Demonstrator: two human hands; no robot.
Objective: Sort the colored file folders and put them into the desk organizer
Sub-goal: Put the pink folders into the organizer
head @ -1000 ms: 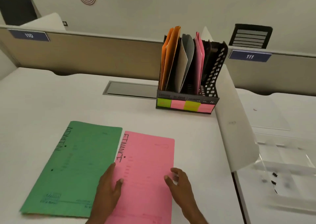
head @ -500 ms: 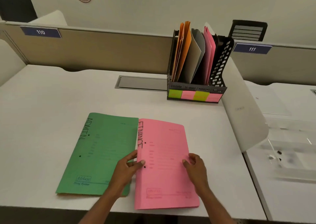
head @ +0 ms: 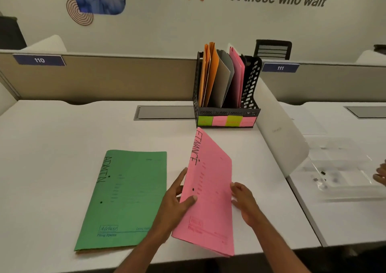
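A pink folder marked FINANCE is tilted up off the white desk, its left edge raised. My left hand grips that left edge, thumb on the front and fingers behind. My right hand holds the folder's right edge. A green folder marked ADMIN lies flat to the left. The black desk organizer stands at the back of the desk, with orange, grey and pink folders upright in its slots and green and pink sticky labels along its front.
A white curved divider runs along the desk's right side. Beyond it lies a clear plastic tray, and another person's fingers show at the right edge. A grey cable hatch sits left of the organizer. A beige partition stands behind.
The pink folder lay flat under both hands; now its left edge is lifted and the folder is tilted up. The camera view has risen, showing more of the wall.
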